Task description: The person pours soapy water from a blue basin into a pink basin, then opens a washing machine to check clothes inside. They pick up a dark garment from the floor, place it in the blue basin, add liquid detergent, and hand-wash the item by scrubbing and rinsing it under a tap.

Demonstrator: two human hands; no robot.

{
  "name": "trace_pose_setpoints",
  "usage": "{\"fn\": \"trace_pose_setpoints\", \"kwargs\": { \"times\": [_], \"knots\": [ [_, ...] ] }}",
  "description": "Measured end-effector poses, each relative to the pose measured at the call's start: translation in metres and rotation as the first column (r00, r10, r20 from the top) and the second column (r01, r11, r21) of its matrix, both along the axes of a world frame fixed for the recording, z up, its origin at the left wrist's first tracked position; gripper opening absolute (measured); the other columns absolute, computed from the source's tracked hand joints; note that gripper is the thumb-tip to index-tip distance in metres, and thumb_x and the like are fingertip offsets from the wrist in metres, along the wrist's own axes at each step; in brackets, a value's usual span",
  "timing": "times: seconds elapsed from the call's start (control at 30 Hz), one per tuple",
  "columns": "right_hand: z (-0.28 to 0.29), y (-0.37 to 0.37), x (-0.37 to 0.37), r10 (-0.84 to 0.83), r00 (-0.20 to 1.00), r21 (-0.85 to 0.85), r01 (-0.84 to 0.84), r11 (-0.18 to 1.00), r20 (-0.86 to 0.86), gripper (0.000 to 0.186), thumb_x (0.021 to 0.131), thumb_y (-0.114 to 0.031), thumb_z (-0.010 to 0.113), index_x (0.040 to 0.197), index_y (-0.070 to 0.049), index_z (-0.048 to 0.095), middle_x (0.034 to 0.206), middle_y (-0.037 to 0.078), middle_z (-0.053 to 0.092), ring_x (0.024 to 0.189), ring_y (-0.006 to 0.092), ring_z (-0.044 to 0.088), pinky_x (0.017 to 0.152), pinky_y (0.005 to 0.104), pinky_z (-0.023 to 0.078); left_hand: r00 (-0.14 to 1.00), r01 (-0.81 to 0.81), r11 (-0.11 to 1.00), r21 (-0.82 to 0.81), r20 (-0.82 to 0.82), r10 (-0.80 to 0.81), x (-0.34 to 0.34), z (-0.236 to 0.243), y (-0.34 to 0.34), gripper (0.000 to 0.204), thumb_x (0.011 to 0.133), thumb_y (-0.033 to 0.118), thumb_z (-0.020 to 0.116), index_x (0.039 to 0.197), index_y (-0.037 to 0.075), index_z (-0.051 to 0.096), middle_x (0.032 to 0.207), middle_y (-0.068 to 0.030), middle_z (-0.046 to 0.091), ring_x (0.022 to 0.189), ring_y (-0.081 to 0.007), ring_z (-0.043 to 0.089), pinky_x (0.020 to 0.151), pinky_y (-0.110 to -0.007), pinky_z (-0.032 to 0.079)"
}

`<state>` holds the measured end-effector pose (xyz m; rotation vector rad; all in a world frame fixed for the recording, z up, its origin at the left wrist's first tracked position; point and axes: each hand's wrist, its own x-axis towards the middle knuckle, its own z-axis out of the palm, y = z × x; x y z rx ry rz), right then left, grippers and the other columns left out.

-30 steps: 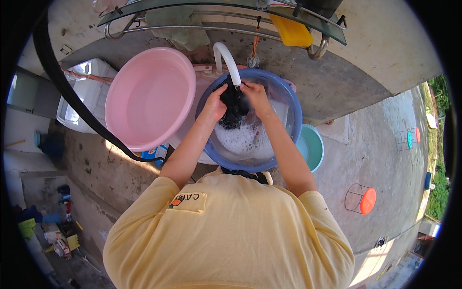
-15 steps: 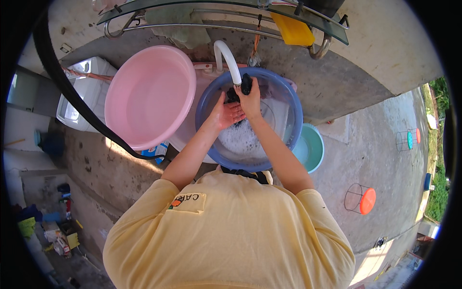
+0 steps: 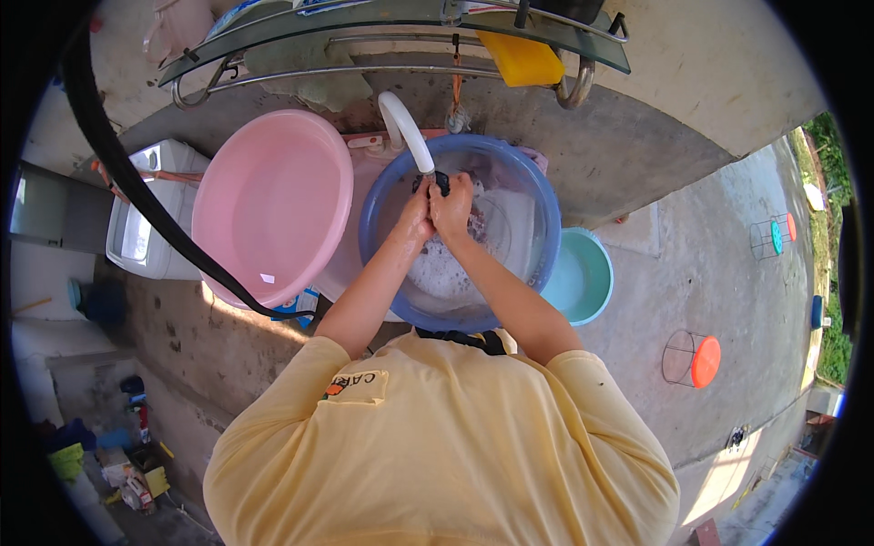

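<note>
Under the white curved faucet (image 3: 407,132), both of my hands are together over a blue basin (image 3: 553,205) holding water and white suds (image 3: 446,273). A small wet black cloth (image 3: 442,183) shows at the top of my hands, its exact kind hidden by the fingers. My right hand (image 3: 452,207) is closed around it. Pressed against the right one, my left hand (image 3: 417,213) is closed on the same cloth, its fingers partly hidden. Dark reddish fabric (image 3: 476,223) lies in the water just right of my hands.
A large pink basin (image 3: 273,200) stands to the left, beside a white and grey washing machine (image 3: 146,218). A turquoise basin (image 3: 583,278) sits at the right. Overhead runs a glass shelf (image 3: 382,14) with a metal rail and a yellow cloth (image 3: 523,59). A black strap (image 3: 155,196) crosses the left side.
My left hand was open with its palm up; now it is closed against the right hand. Both hands have gathered the black cloth together below the faucet.
</note>
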<state>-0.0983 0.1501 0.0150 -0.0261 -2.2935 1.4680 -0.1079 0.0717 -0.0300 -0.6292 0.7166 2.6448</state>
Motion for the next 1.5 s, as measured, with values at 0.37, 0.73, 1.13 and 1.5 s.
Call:
{"fn": "trace_pose_setpoints", "kwargs": {
  "times": [0.37,0.73,1.13,1.5],
  "knots": [
    [0.026,-0.025,0.035,0.012,0.999,0.014,-0.011,1.000,-0.052,0.016,0.068,-0.010,0.063,0.075,0.004,0.058,0.086,0.019,0.052,0.085,0.0367,0.051,0.074,0.0404,0.043,0.926,0.300,0.892,0.339,-0.327,-0.187,0.006,-0.021,-0.026,0.025,0.093,0.031,0.047,0.101,0.009,0.056,0.098,-0.0064,0.060,0.090,-0.0201,0.058,0.079,-0.035,0.049],
    [-0.016,0.008,-0.056,-0.122,0.993,-0.661,0.087,0.745,-0.007,0.021,0.077,-0.014,0.065,0.085,0.003,0.055,0.080,0.019,0.058,0.074,0.0376,0.054,0.069,0.0396,0.044,0.981,0.049,0.993,0.107,0.180,-0.068,0.014,0.028,-0.005,0.043,0.090,0.047,0.041,0.105,0.009,0.053,0.110,-0.0164,0.056,0.105,-0.0361,0.053,0.092,-0.056,0.038],
    [0.003,0.000,-0.011,0.073,0.997,0.181,-0.079,0.980,0.038,0.028,0.074,-0.016,0.062,0.101,-0.009,0.060,0.108,0.013,0.056,0.104,0.0331,0.050,0.094,0.0481,0.031,0.996,-0.067,0.995,0.071,0.065,0.062,0.018,0.018,0.013,0.034,0.093,0.020,0.042,0.120,0.002,0.045,0.117,-0.0132,0.052,0.109,-0.0222,0.050,0.097,-0.036,0.040],
    [-0.041,-0.003,-0.023,0.020,0.996,0.029,-0.022,0.999,0.092,0.041,0.075,-0.019,0.062,0.115,-0.008,0.059,0.131,0.017,0.044,0.122,0.0403,0.038,0.101,0.0486,0.029,0.997,-0.009,1.000,0.017,0.078,0.008,0.010,0.027,0.014,0.031,0.093,0.030,0.041,0.116,0.013,0.050,0.112,-0.0062,0.056,0.106,-0.0261,0.052,0.092,-0.037,0.042]
  ]
}}
